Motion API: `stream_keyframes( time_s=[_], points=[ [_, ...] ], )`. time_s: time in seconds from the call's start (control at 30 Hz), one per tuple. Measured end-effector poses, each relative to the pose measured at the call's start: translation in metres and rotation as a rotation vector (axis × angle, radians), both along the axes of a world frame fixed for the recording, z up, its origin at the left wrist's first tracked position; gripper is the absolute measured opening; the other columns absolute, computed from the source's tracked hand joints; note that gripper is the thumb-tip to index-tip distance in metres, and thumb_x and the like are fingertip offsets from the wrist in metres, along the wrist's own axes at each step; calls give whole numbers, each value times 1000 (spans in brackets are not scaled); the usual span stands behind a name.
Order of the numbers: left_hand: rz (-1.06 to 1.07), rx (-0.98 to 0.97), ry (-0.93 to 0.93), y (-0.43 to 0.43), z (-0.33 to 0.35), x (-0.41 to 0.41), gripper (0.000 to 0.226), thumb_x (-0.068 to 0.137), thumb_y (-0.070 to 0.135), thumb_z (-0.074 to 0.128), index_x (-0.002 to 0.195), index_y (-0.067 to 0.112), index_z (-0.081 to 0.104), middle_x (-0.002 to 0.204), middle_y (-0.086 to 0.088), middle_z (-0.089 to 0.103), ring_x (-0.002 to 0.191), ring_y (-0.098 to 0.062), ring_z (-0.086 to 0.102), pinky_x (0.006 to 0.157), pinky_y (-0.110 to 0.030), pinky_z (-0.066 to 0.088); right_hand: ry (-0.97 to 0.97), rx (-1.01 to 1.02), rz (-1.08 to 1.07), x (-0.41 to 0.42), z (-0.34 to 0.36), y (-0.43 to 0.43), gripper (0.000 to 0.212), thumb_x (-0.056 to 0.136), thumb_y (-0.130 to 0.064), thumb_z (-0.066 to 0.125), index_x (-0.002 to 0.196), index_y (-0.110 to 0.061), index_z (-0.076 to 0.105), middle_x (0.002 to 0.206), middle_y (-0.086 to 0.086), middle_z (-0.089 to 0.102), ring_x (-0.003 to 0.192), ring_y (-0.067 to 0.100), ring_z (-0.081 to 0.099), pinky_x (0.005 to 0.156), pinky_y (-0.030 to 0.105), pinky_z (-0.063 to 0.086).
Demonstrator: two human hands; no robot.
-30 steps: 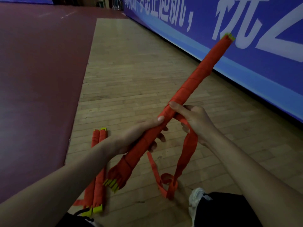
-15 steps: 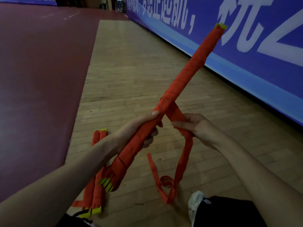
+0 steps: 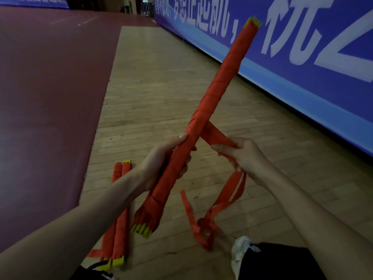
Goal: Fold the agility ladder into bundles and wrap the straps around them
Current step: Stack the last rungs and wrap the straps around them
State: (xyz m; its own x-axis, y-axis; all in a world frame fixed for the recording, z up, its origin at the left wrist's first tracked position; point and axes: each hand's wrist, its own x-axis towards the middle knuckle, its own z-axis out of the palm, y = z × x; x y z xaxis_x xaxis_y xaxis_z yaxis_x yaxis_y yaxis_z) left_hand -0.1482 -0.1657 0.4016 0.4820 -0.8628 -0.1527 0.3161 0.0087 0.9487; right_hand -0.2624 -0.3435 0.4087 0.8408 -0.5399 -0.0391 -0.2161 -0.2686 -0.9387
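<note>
A long ladder bundle (image 3: 220,83), yellow rungs wound in orange strap, slants from lower left to upper right. My left hand (image 3: 161,164) grips it below the middle, thumb on top. My right hand (image 3: 242,156) pinches the loose orange strap (image 3: 216,134), which runs taut from the bundle's middle to my fingers. The strap's tail (image 3: 228,197) hangs under that hand and piles on the floor. Another wrapped bundle (image 3: 119,225) lies on the floor at lower left, partly hidden by my left forearm.
The wooden floor (image 3: 161,87) runs ahead, with a dark red court surface (image 3: 50,87) on the left. A blue banner wall (image 3: 312,57) with white characters lines the right side. My white shoe (image 3: 240,253) and dark-clad legs sit at the bottom edge.
My right hand has drawn the strap away from the bundle, out to the right, so it now stretches taut. The bundle has tilted steeper. My left hand keeps its grip.
</note>
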Motion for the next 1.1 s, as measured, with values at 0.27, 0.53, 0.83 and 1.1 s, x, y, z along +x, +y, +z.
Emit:
stream_keyframes(
  time_s=[0.27, 0.53, 0.83, 1.1],
  points=[
    [237, 160, -232, -8, -12, -11, 35, 80, 34, 72, 101, 7, 67, 74, -7, 64, 62, -16, 59, 53, -24, 47, -98, -227, 23, 5, 2, 23, 43, 86, -40, 67, 76, 2, 65, 37, -10, 44, 33, 2, 41, 40, 13, 32],
    [366, 278, -680, -17, -17, -18, 37, 76, 31, 79, 87, 8, 52, 72, -7, 64, 57, -14, 59, 49, -25, 46, 15, -211, -74, 11, -3, 29, 52, 85, -57, 59, 57, -15, 51, 37, -11, 42, 36, 0, 44, 45, 16, 35],
    [435, 235, -1169, -18, -29, -25, 35, 81, 29, 73, 90, 23, 39, 87, 11, 41, 69, -5, 41, 54, -14, 28, 28, 39, -125, 17, -2, 33, 46, 77, -61, 66, 60, -19, 57, 33, -14, 39, 29, 1, 38, 46, 20, 26],
    [286, 137, -604, -16, -10, -21, 23, 84, 31, 70, 92, 16, 55, 95, -4, 64, 79, -14, 65, 61, -29, 53, -61, 161, -142, 17, -2, 25, 49, 74, -58, 71, 73, -10, 65, 43, -3, 36, 34, 8, 31, 36, 19, 25]
  ],
)
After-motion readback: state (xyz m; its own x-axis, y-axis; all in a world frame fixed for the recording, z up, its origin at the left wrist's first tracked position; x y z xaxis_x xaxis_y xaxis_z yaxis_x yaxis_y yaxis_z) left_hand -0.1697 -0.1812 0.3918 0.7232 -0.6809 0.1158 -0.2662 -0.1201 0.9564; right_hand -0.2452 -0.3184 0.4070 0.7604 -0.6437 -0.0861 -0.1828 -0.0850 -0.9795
